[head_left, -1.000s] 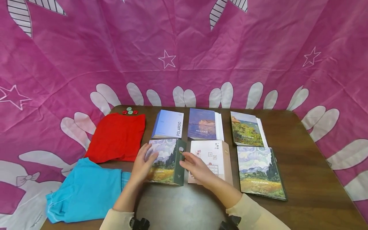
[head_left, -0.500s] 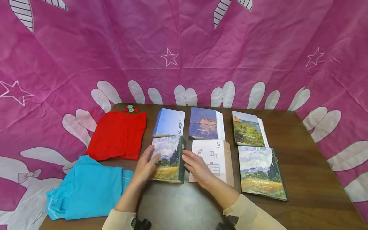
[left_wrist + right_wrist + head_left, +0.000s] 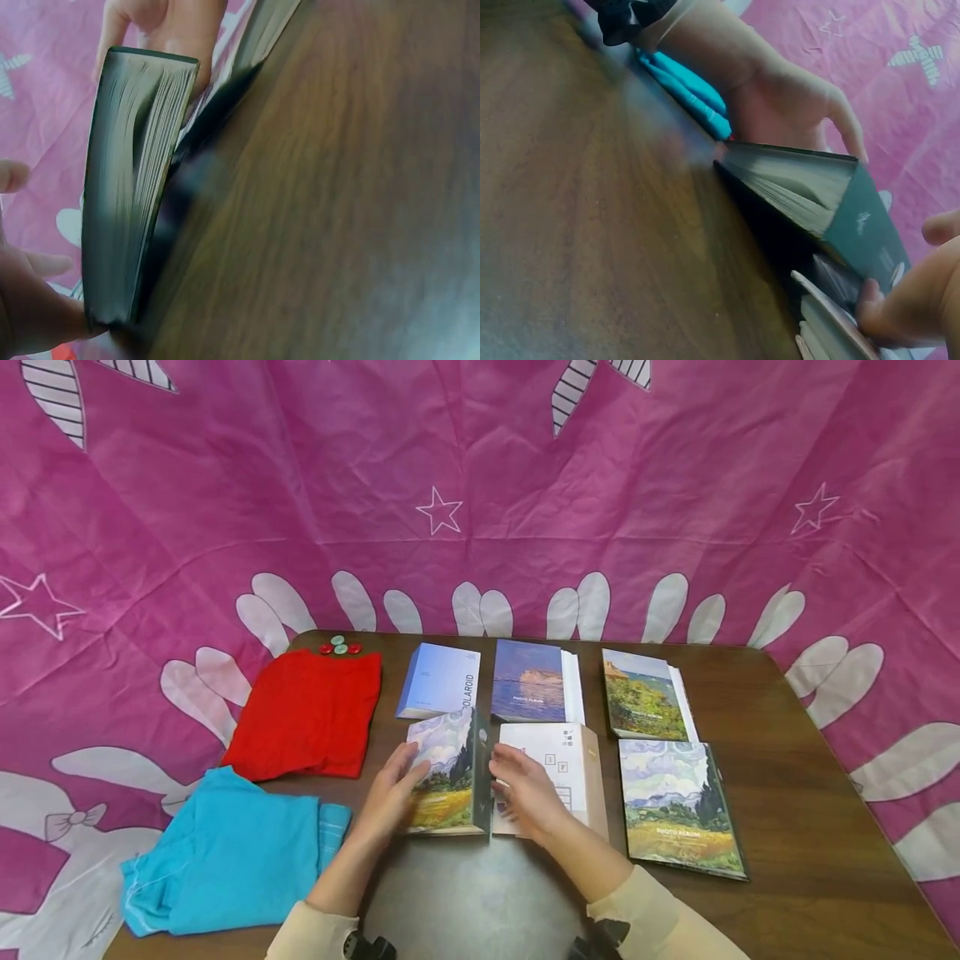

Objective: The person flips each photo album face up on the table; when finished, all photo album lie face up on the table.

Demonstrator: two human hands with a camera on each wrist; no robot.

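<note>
Dark-green photo album (image 3: 448, 772) now tipped up further on its edge on the desk (image 3: 787, 710), I see left hand (image 3: 393, 793) and right hand (image 3: 528, 789) both gripping it, nearly upright.

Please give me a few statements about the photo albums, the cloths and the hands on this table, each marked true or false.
1. Both hands, left hand and right hand, hold the tilted green-spined album. True.
2. That album lies flat on the table. False: one side is raised off it.
3. The red cloth lies farther from the person than the blue cloth. True.
4. The small buttons sit on the blue cloth. False: they lie on the table behind the red cloth.
5. The Polaroid album is at the table's right end. False: it lies beside the red cloth.
</note>
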